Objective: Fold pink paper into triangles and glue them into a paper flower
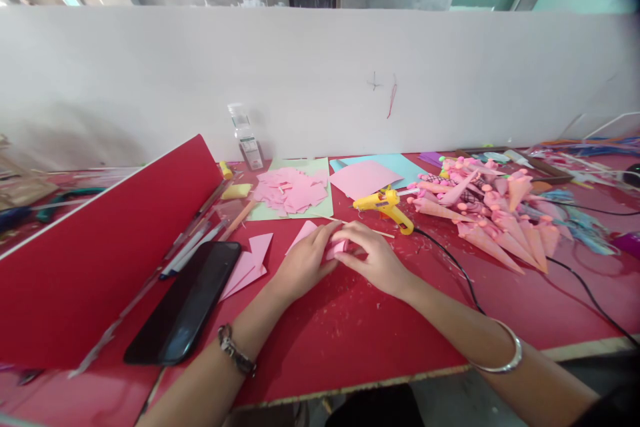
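Observation:
A small piece of pink paper (336, 249), seemingly folded or rolled, is held between both hands over the red table. My left hand (309, 259) closes on it from the left, and part of the paper is hidden by the fingers. My right hand (373, 255) pinches it from the other side with thumb and fingers. Just behind the left hand lies a flat pink sheet (301, 235). A yellow hot glue gun (386, 205) rests beyond the right hand. More cut pink pieces (250, 263) lie left of the left hand.
A black phone (187, 303) and a red upright divider (110, 253) stand left. Small pink cutouts (295, 190) pile on a pale green sheet (323, 208). Pink paper cones (493, 213) heap at right. A plastic bottle (247, 140) is near the white partition (310, 80). The glue gun's cord (453, 260) trails right.

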`<state>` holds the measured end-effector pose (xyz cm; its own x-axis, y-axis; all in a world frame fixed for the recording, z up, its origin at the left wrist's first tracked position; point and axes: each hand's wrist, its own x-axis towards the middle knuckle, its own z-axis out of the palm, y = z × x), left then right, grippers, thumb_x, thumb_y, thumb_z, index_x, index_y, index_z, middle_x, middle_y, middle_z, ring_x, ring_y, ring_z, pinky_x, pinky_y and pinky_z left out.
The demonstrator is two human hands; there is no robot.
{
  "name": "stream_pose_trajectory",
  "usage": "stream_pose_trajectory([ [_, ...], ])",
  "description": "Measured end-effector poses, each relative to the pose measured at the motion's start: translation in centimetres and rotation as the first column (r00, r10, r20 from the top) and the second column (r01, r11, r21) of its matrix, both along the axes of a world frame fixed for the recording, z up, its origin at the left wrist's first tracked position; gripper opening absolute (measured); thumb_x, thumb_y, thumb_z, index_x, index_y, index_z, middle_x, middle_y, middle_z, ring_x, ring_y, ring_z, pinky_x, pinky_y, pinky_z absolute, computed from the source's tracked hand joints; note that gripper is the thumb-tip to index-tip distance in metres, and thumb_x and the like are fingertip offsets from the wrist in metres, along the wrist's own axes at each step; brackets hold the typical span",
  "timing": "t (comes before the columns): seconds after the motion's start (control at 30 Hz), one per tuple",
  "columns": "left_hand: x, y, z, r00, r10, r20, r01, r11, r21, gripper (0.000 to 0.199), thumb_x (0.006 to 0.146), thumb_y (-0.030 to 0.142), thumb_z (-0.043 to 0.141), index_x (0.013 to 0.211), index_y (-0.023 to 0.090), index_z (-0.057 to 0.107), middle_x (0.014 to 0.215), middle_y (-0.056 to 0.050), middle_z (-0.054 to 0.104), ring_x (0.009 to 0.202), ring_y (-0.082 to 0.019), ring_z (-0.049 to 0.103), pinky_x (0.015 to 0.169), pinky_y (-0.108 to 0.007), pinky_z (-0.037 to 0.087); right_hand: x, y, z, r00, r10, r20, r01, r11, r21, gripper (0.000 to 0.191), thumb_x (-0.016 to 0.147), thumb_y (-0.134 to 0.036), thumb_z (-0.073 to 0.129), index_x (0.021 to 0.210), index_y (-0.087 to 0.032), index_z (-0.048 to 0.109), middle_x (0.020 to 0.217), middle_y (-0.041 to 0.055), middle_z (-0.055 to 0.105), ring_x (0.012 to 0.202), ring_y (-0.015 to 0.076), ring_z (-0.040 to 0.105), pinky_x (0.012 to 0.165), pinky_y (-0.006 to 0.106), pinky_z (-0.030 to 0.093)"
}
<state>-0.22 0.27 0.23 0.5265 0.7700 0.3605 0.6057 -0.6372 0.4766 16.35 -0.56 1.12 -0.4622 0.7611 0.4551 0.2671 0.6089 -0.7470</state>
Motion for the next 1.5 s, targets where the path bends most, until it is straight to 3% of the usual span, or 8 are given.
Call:
stream_pose_trajectory([
  [0.2, 0.2, -0.3, 0.5, 0.997, 0.036, 0.063, -0.037, 0.999, 0.015, 0.053, 0.070, 0.026, 0.057, 0.119, 0.021, 0.035, 0.108, -0.008, 0.053, 0.098, -0.023, 0.049, 0.083, -0.037, 0.040, 0.0, 0.2, -0.1, 0.996, -0.087, -0.011, 0.088, 0.994, 0.064, 0.012, 0.078, -0.023, 0.052, 0.090, -0.021, 0.053, 0.086, 0.0025, 0.054, 0.081, 0.0138, 0.052, 0.073, 0.029, 0.046],
  [0.33, -0.1, -0.2, 1.1, 0.962, -0.060, 0.267, 0.106, 0.981, -0.162, 0.044, 0.075, 0.028, 0.051, 0.116, 0.020, 0.039, 0.109, -0.008, 0.051, 0.096, -0.020, 0.049, 0.082, -0.033, 0.040, 0.1, 0.2, 0.2, 0.999, -0.047, -0.024, 0.049, 0.996, 0.076, 0.009, 0.078, -0.022, 0.052, 0.087, -0.022, 0.053, 0.086, 0.0024, 0.055, 0.082, 0.0142, 0.053, 0.075, 0.030, 0.044],
  [0.47, -0.5, 0.1, 1.0, 0.905, -0.084, 0.418, 0.239, 0.911, -0.335, 0.033, 0.083, 0.034, 0.039, 0.110, 0.017, 0.044, 0.099, -0.008, 0.054, 0.089, -0.018, 0.052, 0.078, -0.032, 0.042, 0.2, 0.1, 0.4, 0.998, 0.058, -0.038, -0.054, 0.996, 0.076, 0.009, 0.078, -0.024, 0.053, 0.086, -0.021, 0.054, 0.088, 0.0024, 0.055, 0.084, 0.0134, 0.053, 0.076, 0.029, 0.044],
  [0.7, -0.5, -0.2, 0.9, 0.899, -0.228, 0.373, 0.381, 0.826, -0.416, 0.036, 0.076, 0.036, 0.052, 0.106, 0.017, 0.047, 0.110, -0.007, 0.053, 0.101, -0.019, 0.049, 0.088, -0.034, 0.037, 0.3, 0.1, 0.5, 0.987, 0.159, -0.027, -0.157, 0.986, 0.060, 0.010, 0.078, -0.025, 0.054, 0.087, -0.021, 0.056, 0.087, 0.0022, 0.057, 0.083, 0.0128, 0.054, 0.077, 0.028, 0.044],
  [0.8, -0.4, -0.3, 0.9, 0.920, -0.244, 0.307, 0.363, 0.827, -0.429, 0.035, 0.072, 0.029, 0.057, 0.104, 0.016, 0.047, 0.104, -0.005, 0.055, 0.094, -0.018, 0.051, 0.083, -0.031, 0.039, 0.3, 0.0, 0.5, 0.988, 0.156, 0.003, -0.156, 0.986, 0.059, 0.010, 0.078, -0.026, 0.053, 0.086, -0.021, 0.057, 0.086, 0.0017, 0.057, 0.082, 0.0122, 0.054, 0.076, 0.027, 0.044],
  [0.97, -0.1, -0.1, 0.4, 0.967, -0.194, 0.168, 0.247, 0.879, -0.407, 0.009, 0.072, 0.017, 0.048, 0.080, 0.014, 0.051, 0.077, 0.000, 0.056, 0.069, -0.012, 0.050, 0.060, -0.023, 0.041, 0.3, -0.1, 0.3, 0.986, 0.146, 0.085, -0.153, 0.985, 0.083, 0.010, 0.081, -0.027, 0.050, 0.083, -0.020, 0.057, 0.085, 0.0017, 0.055, 0.080, 0.0114, 0.053, 0.075, 0.026, 0.043],
  [1.37, 0.4, -0.2, -0.1, 0.996, -0.060, -0.068, 0.042, 0.971, -0.237, 0.003, 0.070, 0.017, 0.049, 0.071, 0.016, 0.052, 0.071, -0.001, 0.059, 0.062, -0.013, 0.053, 0.054, -0.020, 0.035, -0.2, -0.4, -0.6, 0.976, -0.061, 0.210, 0.033, 0.990, 0.134, 0.011, 0.080, -0.030, 0.050, 0.085, -0.020, 0.054, 0.081, 0.0007, 0.052, 0.072, 0.0109, 0.051, 0.066, 0.023, 0.040],
  [1.5, 0.4, -0.1, -0.3, 0.996, -0.082, -0.024, 0.073, 0.963, -0.258, 0.003, 0.071, 0.016, 0.047, 0.071, 0.015, 0.050, 0.070, -0.001, 0.058, 0.062, -0.012, 0.051, 0.054, -0.020, 0.035, -0.3, -0.5, -0.4, 0.982, -0.084, 0.166, 0.063, 0.990, 0.128, 0.014, 0.076, -0.031, 0.054, 0.085, -0.020, 0.052, 0.078, -0.0003, 0.050, 0.070, 0.0111, 0.049, 0.064, 0.023, 0.039],
])
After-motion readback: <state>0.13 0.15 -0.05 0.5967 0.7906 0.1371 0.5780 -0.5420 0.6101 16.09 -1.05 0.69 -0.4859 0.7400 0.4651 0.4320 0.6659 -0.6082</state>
